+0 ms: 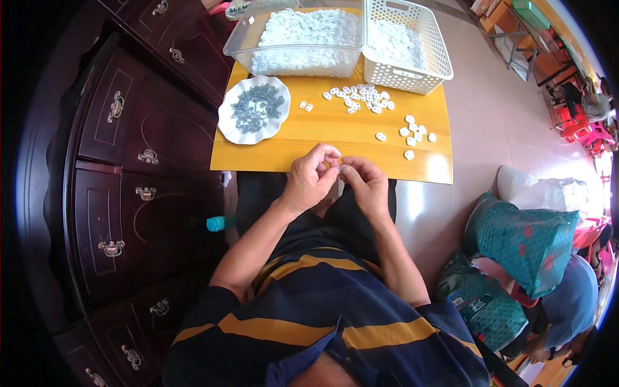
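Note:
My left hand and my right hand meet at the table's near edge, thumbs and forefingers pinched together. A small pale thing shows at the fingertips, mostly hidden, so its kind cannot be made out. Beyond the hands, several small white oval plastic pieces with dark holes lie in a loose cluster on the yellow wooden table. A smaller group of like white pieces is scattered to the right. At the left stands a scalloped white plate heaped with small dark grey parts.
At the table's far side, a clear plastic bin and a white perforated basket hold many white pieces. A dark wooden cabinet borders the left. Teal bags stand on the floor at right, near another person.

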### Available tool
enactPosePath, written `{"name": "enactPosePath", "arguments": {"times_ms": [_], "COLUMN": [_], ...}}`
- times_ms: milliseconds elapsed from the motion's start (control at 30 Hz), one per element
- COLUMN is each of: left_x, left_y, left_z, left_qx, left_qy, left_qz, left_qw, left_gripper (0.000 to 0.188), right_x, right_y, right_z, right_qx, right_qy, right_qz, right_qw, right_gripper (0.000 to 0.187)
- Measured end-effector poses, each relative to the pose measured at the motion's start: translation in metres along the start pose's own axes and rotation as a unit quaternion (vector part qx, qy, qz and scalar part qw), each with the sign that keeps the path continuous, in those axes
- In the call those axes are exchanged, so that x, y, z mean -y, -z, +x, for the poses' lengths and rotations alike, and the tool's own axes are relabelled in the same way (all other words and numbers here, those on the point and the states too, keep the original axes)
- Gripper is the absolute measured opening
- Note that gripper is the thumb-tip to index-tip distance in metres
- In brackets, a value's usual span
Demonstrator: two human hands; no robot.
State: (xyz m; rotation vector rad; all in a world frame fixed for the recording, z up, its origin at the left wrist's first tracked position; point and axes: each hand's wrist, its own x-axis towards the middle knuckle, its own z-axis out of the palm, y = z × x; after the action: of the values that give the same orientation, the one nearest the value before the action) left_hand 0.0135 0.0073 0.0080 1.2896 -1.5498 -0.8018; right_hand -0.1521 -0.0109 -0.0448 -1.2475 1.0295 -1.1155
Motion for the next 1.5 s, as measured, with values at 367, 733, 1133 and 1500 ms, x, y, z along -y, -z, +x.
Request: {"name": "enactPosePath", "arguments": {"times_ms": [367, 733, 1133, 1500], "left_x": [-0.002, -0.011, -0.009, -0.013], "left_y": [0.005, 0.002, 0.001, 0.009], "left_z": [0.002, 0.007, 0.007, 0.017], "left_qx": [0.012, 0.013, 0.045, 0.087], "left_qy": [0.016, 0.005, 0.043, 0.097], "left_qz": [-0.058, 0.000, -0.070, -0.143], "left_qw": [0.998, 1.000, 0.996, 0.981], "left_gripper": [0.025, 0.024, 0.023, 0.025], "right_x": [0.001, 0.002, 0.006, 0.010], "right_y": [0.002, 0.004, 0.005, 0.004], "right_z": [0.000, 0.000, -0.002, -0.001], "right_qx": [0.009, -0.018, -0.024, -0.025], "right_qy": [-0.036, -0.038, -0.041, -0.041], "right_qz": [0.041, 0.017, 0.042, 0.033], "right_qw": [0.998, 0.999, 0.998, 0.998], "right_gripper": [0.010, 0.015, 0.013, 0.013]}}
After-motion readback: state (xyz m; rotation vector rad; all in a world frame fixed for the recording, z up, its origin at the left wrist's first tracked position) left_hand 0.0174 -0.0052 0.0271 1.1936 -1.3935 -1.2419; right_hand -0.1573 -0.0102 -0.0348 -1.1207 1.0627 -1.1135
